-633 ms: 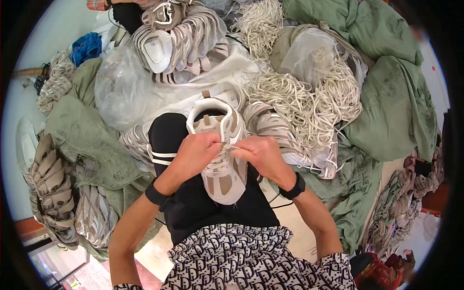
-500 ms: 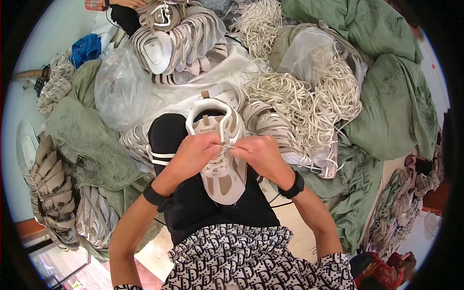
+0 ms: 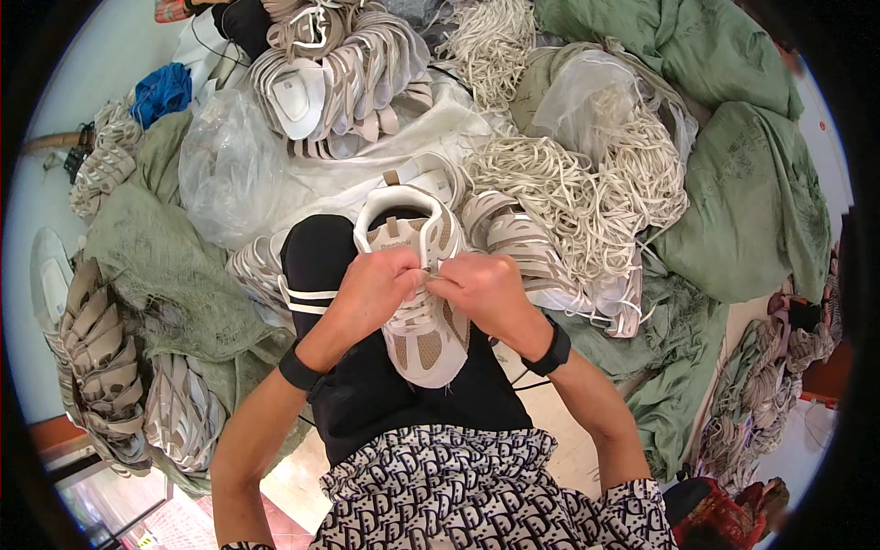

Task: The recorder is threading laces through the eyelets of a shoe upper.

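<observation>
A beige and tan sneaker upper (image 3: 423,346) rests on my black-trousered lap, its heel opening away from me and its toe toward me. Pale laces (image 3: 417,309) run criss-cross over its front. Above the upper part of the lacing, my left hand (image 3: 380,284) and my right hand (image 3: 481,289) almost meet, each closed in a pinch. A short bit of shoelace (image 3: 425,275) shows between the fingertips; most of it is hidden by the fingers.
Loose pale laces (image 3: 541,174) lie heaped beyond my right knee. Stacked shoe uppers (image 3: 335,87) stand at the back, with more uppers (image 3: 96,357) at the left. Green sacks (image 3: 747,192) bulge at the right. A clear plastic bag (image 3: 229,174) sits left of centre.
My hands have drawn a little closer together over the lacing, and the right hand has shifted slightly left. At the top left, the other person's hand has mostly left the picture.
</observation>
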{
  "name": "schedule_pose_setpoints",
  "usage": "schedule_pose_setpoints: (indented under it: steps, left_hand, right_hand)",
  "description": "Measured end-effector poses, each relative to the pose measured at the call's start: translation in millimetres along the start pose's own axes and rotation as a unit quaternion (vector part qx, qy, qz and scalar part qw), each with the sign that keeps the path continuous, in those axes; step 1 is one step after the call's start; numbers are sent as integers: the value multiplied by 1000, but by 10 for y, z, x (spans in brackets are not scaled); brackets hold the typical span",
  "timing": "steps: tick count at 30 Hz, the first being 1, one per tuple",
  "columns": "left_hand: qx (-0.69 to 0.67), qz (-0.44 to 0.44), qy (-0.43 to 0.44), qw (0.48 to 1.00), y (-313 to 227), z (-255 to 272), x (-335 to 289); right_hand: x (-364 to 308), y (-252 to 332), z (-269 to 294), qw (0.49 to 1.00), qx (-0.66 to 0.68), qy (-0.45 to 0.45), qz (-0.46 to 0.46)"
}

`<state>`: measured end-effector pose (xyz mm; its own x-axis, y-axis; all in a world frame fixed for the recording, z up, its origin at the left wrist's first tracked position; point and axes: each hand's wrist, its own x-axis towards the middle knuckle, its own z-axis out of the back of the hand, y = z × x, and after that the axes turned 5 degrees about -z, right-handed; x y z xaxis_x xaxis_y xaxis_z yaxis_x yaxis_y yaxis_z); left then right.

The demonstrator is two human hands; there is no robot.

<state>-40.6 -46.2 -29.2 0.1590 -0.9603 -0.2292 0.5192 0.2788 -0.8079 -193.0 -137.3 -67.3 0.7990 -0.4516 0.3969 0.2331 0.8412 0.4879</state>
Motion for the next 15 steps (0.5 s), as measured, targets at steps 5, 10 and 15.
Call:
schedule_pose_setpoints:
  steps: [5,10,15]
  left_hand:
    - [-6,13,-10,1000,-27,-22,-1]
    - [8,5,-30,1000,9,-61,-7]
    - [22,2,-29,999,16,-90,-6]
  right_hand:
    - [-24,-113,20,995,80,9,-62]
    - [35,-18,84,1000,-4,17,-3]
    - [78,-1,43,998,-53,28,17]
